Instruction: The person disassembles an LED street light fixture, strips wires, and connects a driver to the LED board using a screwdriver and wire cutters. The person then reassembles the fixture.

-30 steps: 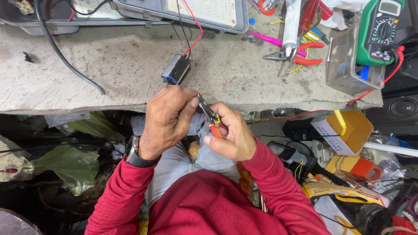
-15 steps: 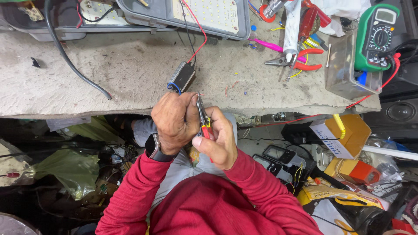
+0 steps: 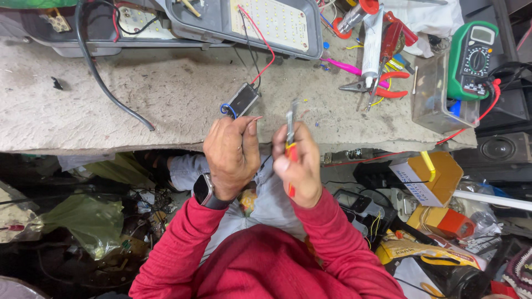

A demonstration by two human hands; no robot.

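Red-handled cutters [image 3: 290,145] stand upright in the closed right hand [image 3: 298,165], metal tip up, just off the workbench's [image 3: 138,105] near edge, while the left hand [image 3: 231,152] beside it pinches the end of a thin red wire [image 3: 256,118] between thumb and forefinger, the hands close but not touching. Just beyond the fingertips, near the front edge, a small black driver box [image 3: 242,100] lies with red and blue leads, its red wire running to the grey LED lamp housing [image 3: 257,25] at the far edge; red-handled pliers [image 3: 370,86] and a green multimeter [image 3: 471,58] sit toward the bench's right end.
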